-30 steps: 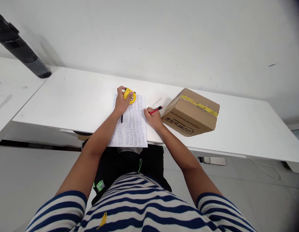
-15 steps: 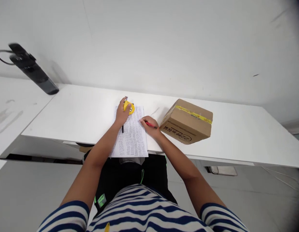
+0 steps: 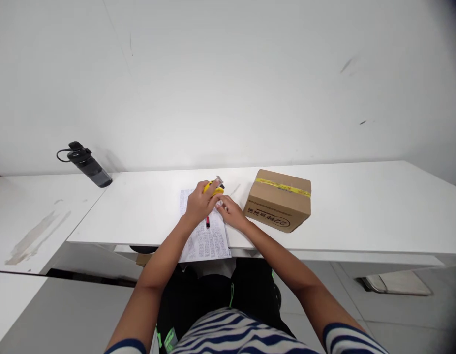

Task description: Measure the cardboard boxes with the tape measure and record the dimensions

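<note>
Tape measure (image 3: 219,191), left of the cardboard box (image 3: 281,201), is gripped in the left hand (image 3: 198,202). The right hand (image 3: 230,214), between it and the box, bends its fingers against the left; I cannot tell whether it grasps anything. Also left of the box, a written sheet (image 3: 209,246) reaches the near edge of the white table (image 3: 360,211), which stretches far rightward past the box.

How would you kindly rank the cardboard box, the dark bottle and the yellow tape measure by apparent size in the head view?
1. Cardboard box
2. Dark bottle
3. Yellow tape measure, partly covered
</note>
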